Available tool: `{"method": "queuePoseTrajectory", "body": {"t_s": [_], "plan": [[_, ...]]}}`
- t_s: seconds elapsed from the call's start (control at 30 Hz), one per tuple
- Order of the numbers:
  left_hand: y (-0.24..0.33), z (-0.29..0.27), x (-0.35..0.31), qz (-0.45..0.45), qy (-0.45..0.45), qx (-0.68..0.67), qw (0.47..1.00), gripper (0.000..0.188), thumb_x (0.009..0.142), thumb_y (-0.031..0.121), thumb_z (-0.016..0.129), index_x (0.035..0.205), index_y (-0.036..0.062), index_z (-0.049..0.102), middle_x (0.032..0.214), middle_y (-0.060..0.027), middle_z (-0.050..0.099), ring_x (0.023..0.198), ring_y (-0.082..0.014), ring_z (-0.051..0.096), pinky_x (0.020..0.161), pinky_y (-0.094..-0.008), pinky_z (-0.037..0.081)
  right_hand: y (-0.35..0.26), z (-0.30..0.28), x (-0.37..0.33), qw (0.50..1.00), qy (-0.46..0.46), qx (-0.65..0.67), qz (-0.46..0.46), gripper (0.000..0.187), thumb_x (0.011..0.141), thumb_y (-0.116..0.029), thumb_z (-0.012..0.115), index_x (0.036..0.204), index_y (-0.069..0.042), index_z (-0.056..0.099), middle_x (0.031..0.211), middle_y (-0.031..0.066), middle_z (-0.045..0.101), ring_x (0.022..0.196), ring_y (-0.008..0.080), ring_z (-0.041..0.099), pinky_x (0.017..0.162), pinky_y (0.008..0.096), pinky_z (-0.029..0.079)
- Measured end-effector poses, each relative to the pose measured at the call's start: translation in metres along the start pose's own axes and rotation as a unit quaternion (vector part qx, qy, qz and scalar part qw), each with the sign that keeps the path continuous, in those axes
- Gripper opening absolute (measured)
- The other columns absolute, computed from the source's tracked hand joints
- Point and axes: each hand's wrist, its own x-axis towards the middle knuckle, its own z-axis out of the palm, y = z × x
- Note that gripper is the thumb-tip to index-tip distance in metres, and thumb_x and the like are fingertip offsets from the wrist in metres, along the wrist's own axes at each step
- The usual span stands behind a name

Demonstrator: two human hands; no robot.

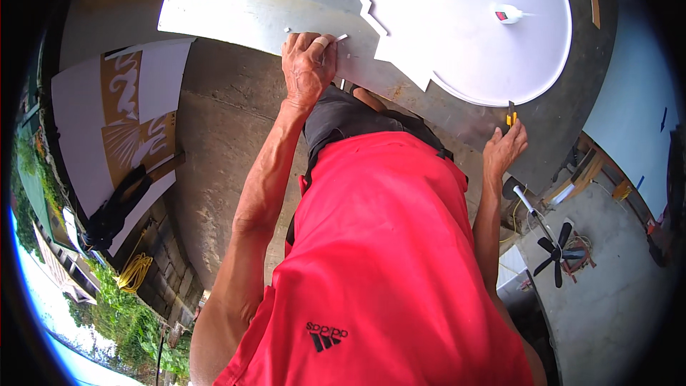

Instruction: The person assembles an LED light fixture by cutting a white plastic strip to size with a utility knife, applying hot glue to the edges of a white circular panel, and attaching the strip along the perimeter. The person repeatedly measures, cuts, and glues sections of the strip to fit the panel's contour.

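Observation:
My left hand [309, 68] rests at the near edge of the grey table [250, 11], its fingers curled down. A pale band shows at one finger, and a small white strip [341, 37] is beside it; whether anything is inside the fingers is hidden. At the right, my right hand [505, 146] has its fingertips closed on a yellow utility knife [511, 119], dark tip pointing away from me. Just beyond the knife is the rim of a large white rounded panel [457, 36] with a stepped left side. On it lies a white bottle [509, 14] with a thin nozzle.
Another small white scrap [287, 30] lies near the table edge. White-and-brown patterned panels [136, 100] lean at the left, near a coiled yellow cord [134, 273]. A black-bladed fan [557, 254] stands lower right, and a pale blue sheet [632, 93] is at far right.

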Motion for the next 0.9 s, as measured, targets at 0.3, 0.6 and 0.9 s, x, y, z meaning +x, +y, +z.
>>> {"method": "queuePoseTrajectory", "body": {"t_s": [0.3, 0.6, 0.9], "plan": [[0.000, 0.008, 0.000, -0.031, 0.007, -0.021, 0.999, 0.018, 0.078, 0.018, 0.081, 0.096, 0.0154, 0.079, 0.090, -0.0018, 0.068, 0.089, -0.0243, 0.059, 0.078, -0.0395, 0.044, 0.031, -0.009, 0.021, 0.995, -0.078, 0.031, 0.053, 0.047, 0.083, -0.004, 0.078, 0.122, 0.007, 0.055, 0.106, 0.0193, 0.066, 0.099, 0.0364, 0.062, 0.089, 0.0477, 0.049], [-0.004, 0.014, -0.002, -0.050, 0.039, -0.045, 0.997, 0.016, 0.076, 0.018, 0.085, 0.091, 0.0147, 0.080, 0.087, 0.0001, 0.071, 0.083, -0.0199, 0.062, 0.077, -0.0360, 0.046, -0.134, -0.063, 0.040, 0.794, -0.284, 0.536, 0.034, 0.041, 0.094, -0.011, 0.072, 0.120, 0.005, 0.045, 0.083, 0.0093, 0.065, 0.058, 0.0126, 0.060, 0.053, 0.0278, 0.049], [-0.008, 0.020, -0.005, -0.063, 0.063, -0.061, 0.994, 0.015, 0.074, 0.020, 0.084, 0.089, 0.0188, 0.079, 0.086, 0.0029, 0.069, 0.084, -0.0208, 0.060, 0.074, -0.0383, 0.040, -0.236, -0.022, 0.038, 0.875, -0.301, 0.277, -0.261, 0.031, 0.101, -0.027, 0.058, 0.104, 0.000, 0.045, 0.063, 0.0213, 0.063, 0.060, 0.0415, 0.067, 0.055, 0.0490, 0.052]]}}
